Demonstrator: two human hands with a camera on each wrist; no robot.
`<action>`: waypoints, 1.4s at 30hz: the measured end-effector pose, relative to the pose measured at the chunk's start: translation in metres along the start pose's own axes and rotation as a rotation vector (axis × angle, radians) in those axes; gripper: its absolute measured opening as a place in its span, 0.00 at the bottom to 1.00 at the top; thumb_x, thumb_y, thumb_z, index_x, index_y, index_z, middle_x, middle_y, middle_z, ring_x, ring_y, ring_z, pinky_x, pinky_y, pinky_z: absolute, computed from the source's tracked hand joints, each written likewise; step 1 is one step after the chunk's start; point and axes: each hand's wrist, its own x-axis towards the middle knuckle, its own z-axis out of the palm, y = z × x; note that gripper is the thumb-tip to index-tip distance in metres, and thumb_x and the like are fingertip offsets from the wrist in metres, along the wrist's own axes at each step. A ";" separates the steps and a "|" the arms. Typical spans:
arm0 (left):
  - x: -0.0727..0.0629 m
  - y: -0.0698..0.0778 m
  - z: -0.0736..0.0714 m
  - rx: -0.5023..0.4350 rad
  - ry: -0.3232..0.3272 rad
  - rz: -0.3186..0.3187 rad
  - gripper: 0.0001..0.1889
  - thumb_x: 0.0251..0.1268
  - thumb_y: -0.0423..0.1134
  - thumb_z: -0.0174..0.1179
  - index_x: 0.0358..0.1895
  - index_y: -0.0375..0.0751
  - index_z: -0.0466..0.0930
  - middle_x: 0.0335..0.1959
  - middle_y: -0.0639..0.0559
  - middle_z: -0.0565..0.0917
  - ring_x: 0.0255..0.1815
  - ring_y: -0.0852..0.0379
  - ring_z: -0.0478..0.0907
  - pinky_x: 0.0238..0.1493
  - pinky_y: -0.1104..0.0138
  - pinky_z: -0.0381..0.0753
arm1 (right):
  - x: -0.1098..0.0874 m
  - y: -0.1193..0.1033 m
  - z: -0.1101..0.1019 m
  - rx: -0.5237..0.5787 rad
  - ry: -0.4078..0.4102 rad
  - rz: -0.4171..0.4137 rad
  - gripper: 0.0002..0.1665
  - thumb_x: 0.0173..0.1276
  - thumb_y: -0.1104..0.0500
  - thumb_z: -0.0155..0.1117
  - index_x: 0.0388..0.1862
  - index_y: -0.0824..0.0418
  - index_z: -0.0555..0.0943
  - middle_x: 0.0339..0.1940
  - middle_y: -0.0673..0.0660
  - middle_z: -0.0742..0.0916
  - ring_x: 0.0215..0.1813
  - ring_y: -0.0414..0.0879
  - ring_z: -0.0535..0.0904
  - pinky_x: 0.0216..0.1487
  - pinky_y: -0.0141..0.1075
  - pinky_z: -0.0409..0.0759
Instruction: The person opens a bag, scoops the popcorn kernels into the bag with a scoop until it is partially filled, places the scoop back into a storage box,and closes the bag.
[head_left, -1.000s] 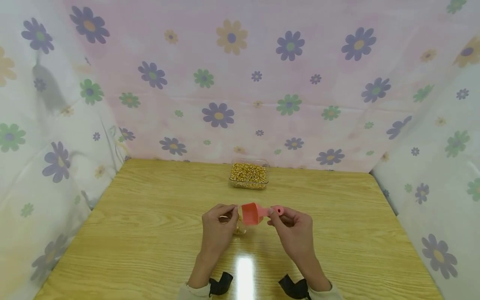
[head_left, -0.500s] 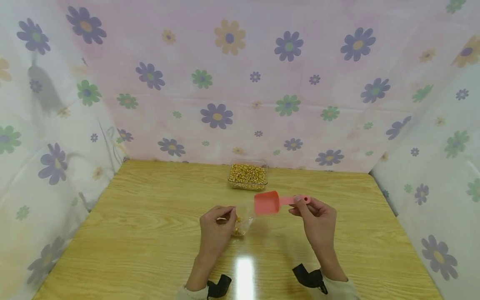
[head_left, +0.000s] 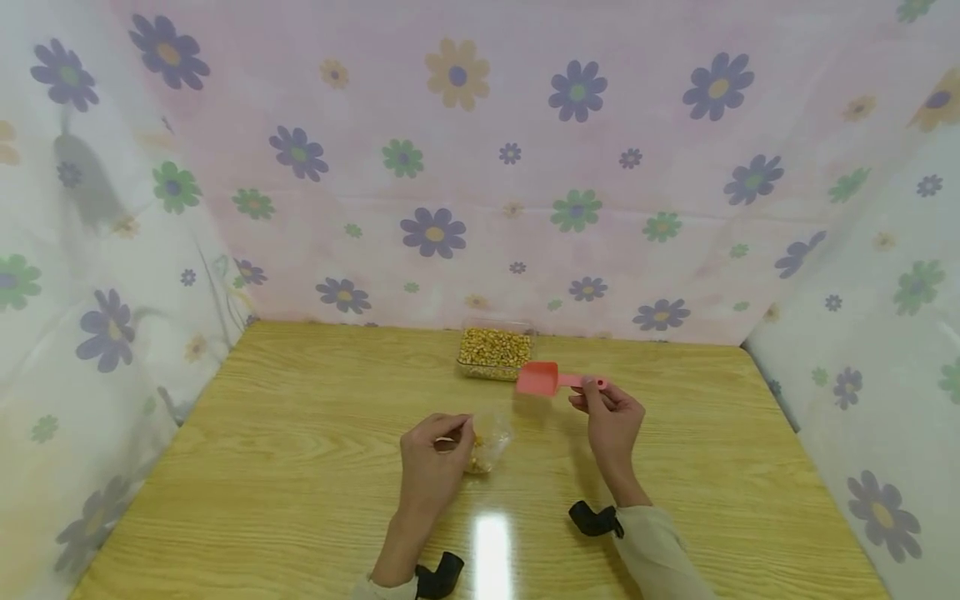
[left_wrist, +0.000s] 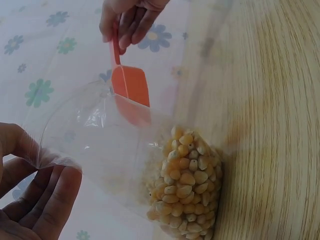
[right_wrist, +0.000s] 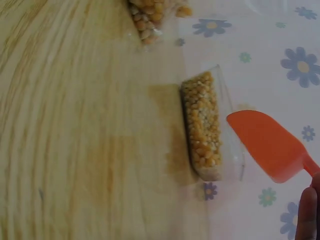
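My left hand pinches the rim of a clear plastic bag between thumb and fingers. Yellow corn kernels fill the bottom of the bag, which stands on the table. To the right, my right hand holds a pink-red scoop by the end of its handle. The scoop is above the table, just right of the front corner of a clear rectangular container of corn kernels. In the right wrist view, the scoop shows no kernels on the side facing the camera.
The container stands near the back edge of the wooden table. A flower-patterned cloth hangs behind the table and along both sides. Light reflects off the tabletop in front of the bag.
My right hand has carried the scoop from over the bag, first rightward, then forward toward the container. The left hand stays at the bag, whose top now shows more plainly.
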 end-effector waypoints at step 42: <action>0.000 -0.003 0.004 0.042 0.011 0.011 0.06 0.66 0.27 0.66 0.40 0.39 0.92 0.30 0.53 0.87 0.29 0.62 0.84 0.30 0.70 0.87 | 0.053 0.024 0.066 -0.036 -0.122 0.354 0.14 0.75 0.65 0.62 0.44 0.78 0.84 0.27 0.59 0.90 0.29 0.43 0.89 0.45 0.47 0.88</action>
